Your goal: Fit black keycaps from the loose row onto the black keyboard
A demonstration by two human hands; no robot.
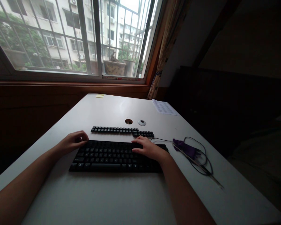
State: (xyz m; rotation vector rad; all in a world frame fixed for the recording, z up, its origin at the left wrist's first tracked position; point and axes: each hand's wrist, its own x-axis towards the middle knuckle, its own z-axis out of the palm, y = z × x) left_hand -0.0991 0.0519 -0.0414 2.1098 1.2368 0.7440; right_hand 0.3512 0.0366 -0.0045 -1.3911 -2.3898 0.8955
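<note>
A black keyboard (105, 165) lies flat on the white table, its long side towards me. My left hand (73, 142) is at the far left corner of the keyboard, fingers curled and thumb and fingertips closed at that edge. Over the right part of the keys rests my right hand (147, 148), with its thumb and fingers apart and its fingertips near the far edge. Part of the number keys is hidden under that hand and wrist. Just beyond the keyboard stand rows of black keycaps (114, 130), with a shorter group (144, 134) at their right end.
On the right of the white table (93, 200) lie a purple cloth pouch (186, 148), a looped black cable (209, 161) and a thin stick (215, 180). Farther back are a cable hole (128, 122), its round cover (141, 122), a printed sheet (165, 107) and a yellow note (99, 96).
</note>
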